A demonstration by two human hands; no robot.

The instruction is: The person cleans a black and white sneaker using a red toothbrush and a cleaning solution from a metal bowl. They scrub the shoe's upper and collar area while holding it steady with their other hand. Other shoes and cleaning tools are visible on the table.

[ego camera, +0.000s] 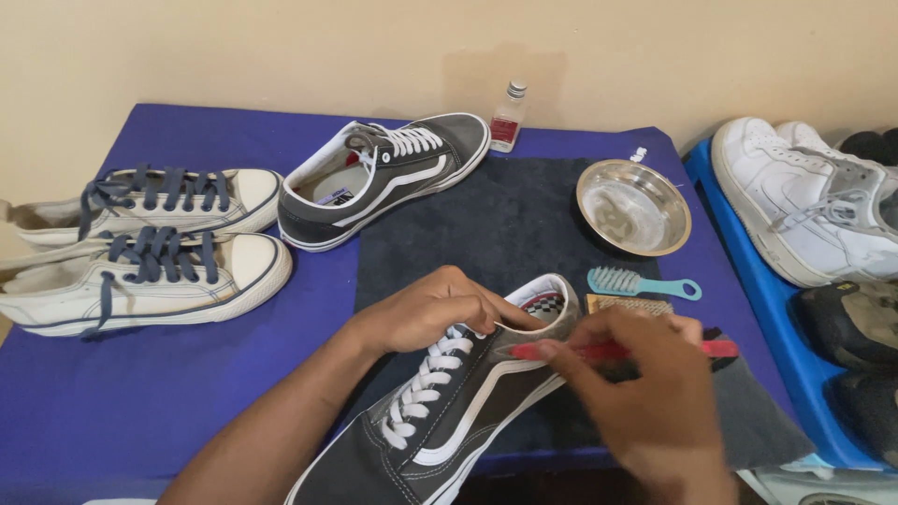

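My left hand (435, 309) grips the collar of a dark grey sneaker (440, 425) with white laces and a white side stripe, near the table's front edge. Its heel points away from me. My right hand (645, 393) holds a red-handled brush (613, 351) against the heel side of that sneaker; the hand is blurred. The matching grey sneaker (393, 178) lies at the back on the blue table cover (140, 393).
Two cream sneakers with blue laces (140, 243) sit at the left. A dark cloth mat (505, 224), a steel bowl (633, 206), a teal brush (641, 283), a wooden brush (631, 305) and a small bottle (508, 117) lie behind. White and dark shoes (814, 206) fill a blue rack at right.
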